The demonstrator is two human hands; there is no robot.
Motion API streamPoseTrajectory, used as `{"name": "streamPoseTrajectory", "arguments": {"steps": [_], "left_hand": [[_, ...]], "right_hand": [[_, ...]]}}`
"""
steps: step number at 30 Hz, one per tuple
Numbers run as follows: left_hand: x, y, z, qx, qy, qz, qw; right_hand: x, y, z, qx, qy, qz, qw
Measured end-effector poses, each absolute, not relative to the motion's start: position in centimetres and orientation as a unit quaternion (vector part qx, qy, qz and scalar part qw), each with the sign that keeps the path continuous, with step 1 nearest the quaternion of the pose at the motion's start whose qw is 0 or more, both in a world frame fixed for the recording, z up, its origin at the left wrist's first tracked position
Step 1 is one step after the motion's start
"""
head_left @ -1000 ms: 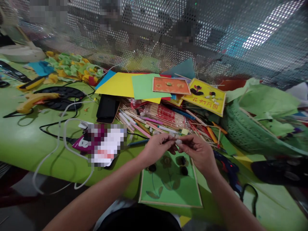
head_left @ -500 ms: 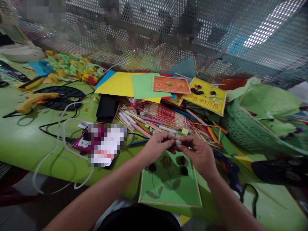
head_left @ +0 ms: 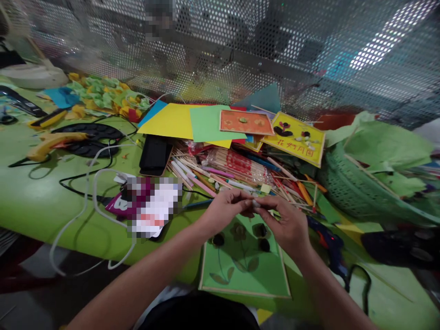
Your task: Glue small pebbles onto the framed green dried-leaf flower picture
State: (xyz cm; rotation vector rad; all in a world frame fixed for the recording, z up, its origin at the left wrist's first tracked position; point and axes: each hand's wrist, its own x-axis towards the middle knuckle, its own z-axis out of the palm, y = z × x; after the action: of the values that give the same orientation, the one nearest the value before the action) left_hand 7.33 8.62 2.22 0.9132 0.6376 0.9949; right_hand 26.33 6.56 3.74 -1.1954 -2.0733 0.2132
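A small pale pebble is pinched between the fingertips of my left hand and my right hand. Both hands meet above the far edge of a green picture board, framed with thin wooden strips. Flowers with stems and leaves are drawn on the board, and several dark stones lie on it. My hands hide part of its upper edge. Behind my fingers lies a heap of thin wooden sticks and pens.
At left are a yellow glue gun, a black palette, cables and phones. A blue glue gun lies right of the board. Coloured paper, a yellow picture and a green basket stand behind.
The pebble has turned slightly and is more covered by my fingertips. Both hands stay almost in place, and the whole view has shifted a little.
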Motion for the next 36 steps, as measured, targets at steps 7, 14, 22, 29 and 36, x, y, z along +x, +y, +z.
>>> {"name": "streamPoseTrajectory", "arguments": {"steps": [7,14,22,29,36], "left_hand": [[7.6,8.6,2.0,0.406,0.284,0.472,0.730],[7.6,8.6,2.2,0.398,0.283,0.469,0.736],[7.9,8.6,2.0,0.424,0.298,0.474,0.712],[8.0,8.4,0.8,0.522,0.358,0.473,0.613],[7.5,7.8,1.6,0.662,0.440,0.457,0.398]], "right_hand": [[26.2,6.7,3.4,-0.482,-0.759,0.183,0.398],[26.2,6.8,3.1,-0.489,-0.718,0.254,0.427],[26.1,6.8,3.2,-0.490,-0.748,0.179,0.410],[25.5,6.7,3.5,-0.437,-0.830,-0.031,0.344],[25.5,6.5,3.3,-0.444,-0.829,-0.042,0.337]]}}
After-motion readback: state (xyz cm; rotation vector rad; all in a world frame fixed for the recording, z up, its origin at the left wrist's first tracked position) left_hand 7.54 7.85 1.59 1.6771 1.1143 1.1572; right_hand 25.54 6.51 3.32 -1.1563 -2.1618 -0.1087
